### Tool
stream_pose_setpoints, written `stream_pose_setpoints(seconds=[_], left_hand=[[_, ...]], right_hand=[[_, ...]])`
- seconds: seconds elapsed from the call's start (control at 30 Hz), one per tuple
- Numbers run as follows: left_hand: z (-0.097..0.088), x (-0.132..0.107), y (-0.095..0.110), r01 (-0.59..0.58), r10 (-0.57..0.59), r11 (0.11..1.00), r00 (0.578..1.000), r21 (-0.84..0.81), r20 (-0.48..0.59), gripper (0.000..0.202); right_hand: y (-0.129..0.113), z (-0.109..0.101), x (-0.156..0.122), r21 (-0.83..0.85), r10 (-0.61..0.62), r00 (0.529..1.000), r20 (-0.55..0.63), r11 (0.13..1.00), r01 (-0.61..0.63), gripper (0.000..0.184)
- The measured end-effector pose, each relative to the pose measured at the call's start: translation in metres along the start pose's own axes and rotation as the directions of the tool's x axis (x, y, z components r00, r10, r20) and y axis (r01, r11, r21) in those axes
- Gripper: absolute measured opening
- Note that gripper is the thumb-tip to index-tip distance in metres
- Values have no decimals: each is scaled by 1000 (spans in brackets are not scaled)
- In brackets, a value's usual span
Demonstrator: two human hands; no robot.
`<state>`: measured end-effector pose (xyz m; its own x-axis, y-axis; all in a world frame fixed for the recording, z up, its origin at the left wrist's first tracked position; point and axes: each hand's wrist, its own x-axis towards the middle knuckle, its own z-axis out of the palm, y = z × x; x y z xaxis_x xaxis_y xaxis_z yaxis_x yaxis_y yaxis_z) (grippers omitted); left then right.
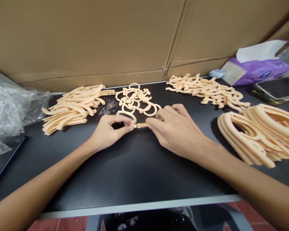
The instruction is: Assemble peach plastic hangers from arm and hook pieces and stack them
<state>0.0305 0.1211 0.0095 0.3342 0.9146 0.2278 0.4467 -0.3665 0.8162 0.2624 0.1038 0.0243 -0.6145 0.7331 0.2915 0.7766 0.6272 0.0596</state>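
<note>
My left hand (109, 131) pinches the end of a peach plastic loop piece (125, 114) between thumb and fingers. My right hand (175, 130) holds a straight peach plastic bar (142, 125), and its end meets the loop piece between my hands. The loop links into a tangled chain of plastic rings and hooks (133, 101) that lies just beyond my hands. A pile of curved plastic strips (72, 109) lies to the left, a heap of hooked pieces (207, 91) lies at the far right, and a stack of large hanger-shaped pieces (255, 136) lies right of my right hand.
The parts lie on a black table (115, 173) with a pale front edge. A cardboard sheet (86, 38) stands along the back. Crumpled clear plastic wrap (12, 106) sits at the left; a purple tissue pack (255, 72) and a phone (276, 91) sit at the back right.
</note>
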Motion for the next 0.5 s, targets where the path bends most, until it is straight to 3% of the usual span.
stream_pose_setpoints(seconds=[0.17, 0.5], left_hand=[[0, -1, 0, 3, -3, 1000, 1000, -15, 23, 11], [-1, -1, 2, -99, 98, 995, 993, 2, 68, 6]], right_hand=[[0, 1, 0, -2, -10, 1000, 20, 1000, 10, 26], [-1, 5, -1, -26, -57, 998, 40, 998, 58, 26]])
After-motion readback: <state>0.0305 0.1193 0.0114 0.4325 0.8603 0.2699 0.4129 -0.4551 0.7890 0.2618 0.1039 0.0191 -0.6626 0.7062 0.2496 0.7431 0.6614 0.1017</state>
